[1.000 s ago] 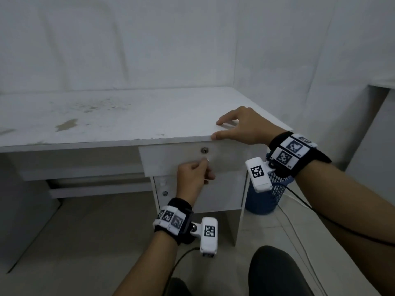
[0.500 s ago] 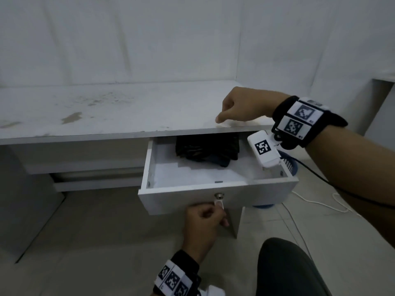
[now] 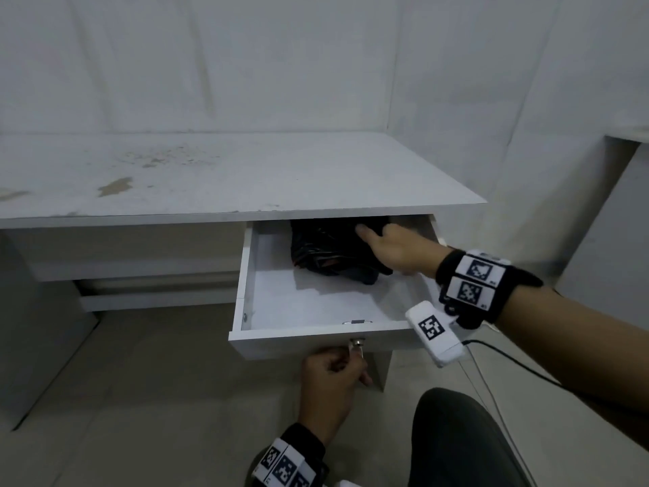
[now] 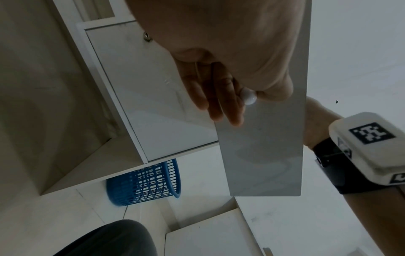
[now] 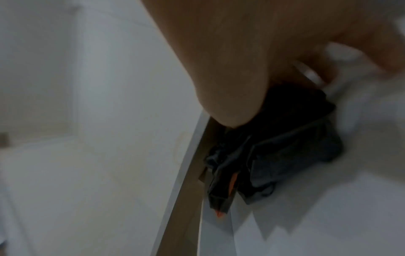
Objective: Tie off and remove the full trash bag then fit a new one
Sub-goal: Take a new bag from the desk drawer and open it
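Observation:
A pile of folded black trash bags (image 3: 326, 251) lies at the back of the open white drawer (image 3: 316, 337). My right hand (image 3: 377, 239) reaches into the drawer with its thumb stretched out and lies on top of the bags; its fingertips are hidden. The right wrist view is blurred and shows the bags (image 5: 285, 147) just beneath the hand. My left hand (image 3: 337, 367) is below the drawer front and pinches the key (image 3: 356, 346) in the drawer's lock. The blue mesh trash basket (image 4: 144, 181) stands on the floor beside the desk, seen only in the left wrist view.
The white desk (image 3: 246, 177) has a stained top and stands in a corner of white walls. A lower cabinet door (image 4: 142, 86) sits under the drawer. A cable (image 3: 509, 356) runs across the tiled floor at right. My dark-clothed knee (image 3: 463, 437) is in front of the drawer.
The drawer went from closed to pulled out by my left hand on the key. My right hand left the desk's edge and moved down into the drawer onto the bags.

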